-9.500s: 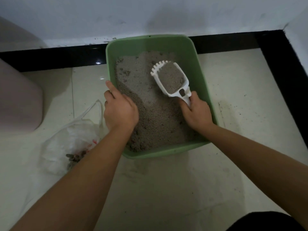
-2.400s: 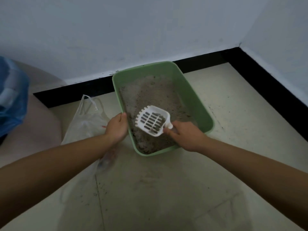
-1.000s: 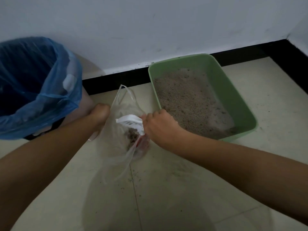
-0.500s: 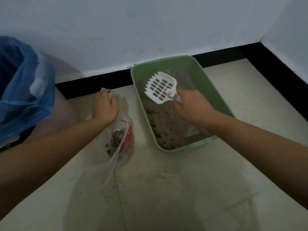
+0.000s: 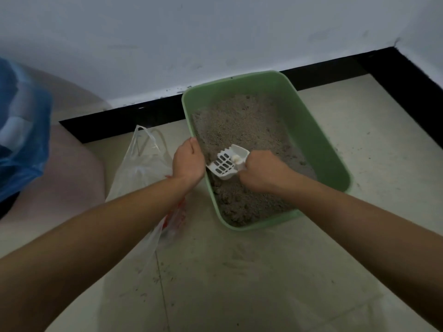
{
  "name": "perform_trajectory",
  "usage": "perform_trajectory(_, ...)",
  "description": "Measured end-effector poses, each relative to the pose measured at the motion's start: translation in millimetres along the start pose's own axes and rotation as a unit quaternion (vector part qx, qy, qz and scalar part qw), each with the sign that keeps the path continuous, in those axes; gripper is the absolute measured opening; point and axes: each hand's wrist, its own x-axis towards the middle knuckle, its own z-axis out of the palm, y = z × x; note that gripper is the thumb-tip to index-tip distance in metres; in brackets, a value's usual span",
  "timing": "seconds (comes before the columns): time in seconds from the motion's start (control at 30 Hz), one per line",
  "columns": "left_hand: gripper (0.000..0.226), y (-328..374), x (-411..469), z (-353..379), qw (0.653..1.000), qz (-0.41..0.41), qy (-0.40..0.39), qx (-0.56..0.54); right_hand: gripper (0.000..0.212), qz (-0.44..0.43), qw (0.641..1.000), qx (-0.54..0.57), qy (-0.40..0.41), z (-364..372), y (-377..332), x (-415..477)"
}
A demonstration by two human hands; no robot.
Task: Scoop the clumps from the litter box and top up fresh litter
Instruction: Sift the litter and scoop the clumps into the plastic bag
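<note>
A green litter box [image 5: 318, 149] sits on the tiled floor by the wall, filled with grey litter [image 5: 242, 130]. My right hand [image 5: 263, 171] grips the handle of a white slotted scoop [image 5: 226, 161], whose head is low over the litter near the box's left side. My left hand [image 5: 188, 161] holds the box's left rim, fingers curled over the edge. A clear plastic bag [image 5: 141, 164] with red print lies on the floor just left of the box, partly under my left forearm.
A bin lined with a blue bag [image 5: 21, 140] stands at the far left. A black skirting strip [image 5: 155, 113] runs along the white wall and turns the corner at right. Scattered litter grains dot the floor in front of the box.
My left hand left the plastic bag and took hold of the box's left rim. My right hand brought the scoop down from above the litter to its surface, closer to me.
</note>
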Motion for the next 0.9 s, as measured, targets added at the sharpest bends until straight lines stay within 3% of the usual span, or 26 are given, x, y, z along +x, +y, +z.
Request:
perform_trajectory(0.07,0.043,-2.0,-0.9,3.2,1.0,0.006,0.014,-0.01,0.015,0.002,1.0,0.016,-0.004,3.9,-13.3,6.6)
perform_trajectory(0.3,0.04,-6.9,-0.5,9.1,0.998,0.003,0.031,-0.049,0.006,0.013,0.997,0.078,0.021,19.6,-31.2,54.0)
perform_trajectory(0.4,0.042,-7.4,-1.1,10.5,0.998,0.008,0.034,-0.057,0.035,-0.004,0.997,0.07,0.043,30.5,-32.8,77.9)
perform_trajectory(0.47,0.043,-8.2,-0.4,11.1,0.997,0.009,0.04,-0.069,0.041,-0.01,0.994,0.086,0.066,38.0,-33.6,93.3)
perform_trajectory(0.77,0.043,-10.9,1.3,8.3,0.997,0.032,0.036,-0.058,0.046,-0.016,0.97,0.201,0.139,43.9,-25.4,92.7)
perform_trajectory(0.9,0.042,-9.2,1.4,3.8,0.998,0.043,0.027,-0.021,0.03,-0.054,0.959,0.213,0.177,49.4,1.8,75.3)
